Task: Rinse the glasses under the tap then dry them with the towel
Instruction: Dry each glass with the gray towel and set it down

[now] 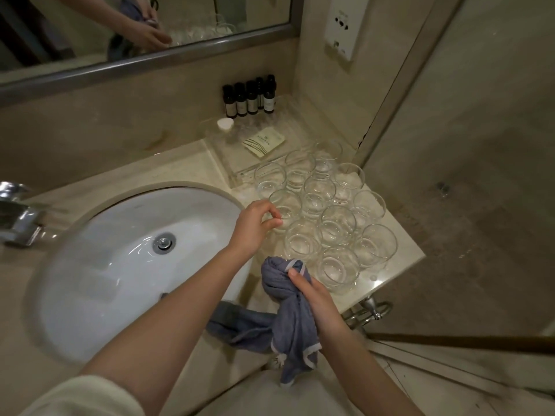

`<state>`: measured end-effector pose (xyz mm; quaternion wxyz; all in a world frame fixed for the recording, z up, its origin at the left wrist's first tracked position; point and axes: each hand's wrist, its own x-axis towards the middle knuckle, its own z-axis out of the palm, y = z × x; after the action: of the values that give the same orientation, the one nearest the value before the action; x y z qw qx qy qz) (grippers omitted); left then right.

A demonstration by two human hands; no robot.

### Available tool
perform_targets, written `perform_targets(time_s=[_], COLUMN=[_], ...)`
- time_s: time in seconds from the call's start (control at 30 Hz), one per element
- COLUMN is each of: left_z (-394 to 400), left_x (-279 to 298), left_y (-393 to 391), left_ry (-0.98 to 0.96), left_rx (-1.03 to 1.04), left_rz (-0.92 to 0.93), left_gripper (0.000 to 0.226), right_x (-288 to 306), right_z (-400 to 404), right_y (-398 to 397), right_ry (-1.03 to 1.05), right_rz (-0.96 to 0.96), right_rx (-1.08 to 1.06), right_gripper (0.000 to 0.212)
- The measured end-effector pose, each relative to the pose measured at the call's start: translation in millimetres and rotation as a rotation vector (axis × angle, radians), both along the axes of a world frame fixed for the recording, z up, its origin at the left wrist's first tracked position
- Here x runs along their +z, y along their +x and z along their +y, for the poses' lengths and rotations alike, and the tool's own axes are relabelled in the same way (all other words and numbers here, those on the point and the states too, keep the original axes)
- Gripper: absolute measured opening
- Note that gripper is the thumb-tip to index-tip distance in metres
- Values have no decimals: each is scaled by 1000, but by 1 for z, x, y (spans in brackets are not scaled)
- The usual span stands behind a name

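Five dark bottles [249, 97] behind glasses [326, 211] | hands: left [255, 225] loosely curled, holding nothing | right [315, 298] grasping towel [288, 313]

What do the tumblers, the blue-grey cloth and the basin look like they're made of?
Tumblers: clear glass, it seems; the counter shows through them and the rims catch light.
Cloth gripped in the right hand: soft woven fabric, matte, bunched into folds, with a pale edge trim.
Basin: glossy white, probably glazed ceramic, judging by its smooth sheen.
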<state>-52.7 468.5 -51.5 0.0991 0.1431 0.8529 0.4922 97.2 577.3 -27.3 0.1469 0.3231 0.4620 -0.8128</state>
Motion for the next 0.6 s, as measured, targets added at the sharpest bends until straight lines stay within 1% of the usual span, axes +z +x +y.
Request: perform_targets(time_s=[0.17, 0.27, 0.37, 0.5, 0.6], left_z=[-25, -55, -83, -116, -132], left_x=[17, 23, 35, 50, 60], left_y=[11, 18, 29, 50, 66], left_ry=[97, 175, 258, 286, 301], left_rx=[95, 142, 195, 284, 320], left_rz=[-87, -167, -194, -223, -301], left_gripper=[25, 21, 18, 14, 16], right_x=[3, 4, 6, 14, 27], right_z=[-2, -5, -13, -29, -40], right_y=[-5, -10, -14, -19, -27], right_ry=[-33, -48, -51, -40, 39], right_rz=[10, 36, 65, 152, 293], right_rx=[4, 6, -7, -65, -77], right_gripper=[26, 21, 27, 37, 43])
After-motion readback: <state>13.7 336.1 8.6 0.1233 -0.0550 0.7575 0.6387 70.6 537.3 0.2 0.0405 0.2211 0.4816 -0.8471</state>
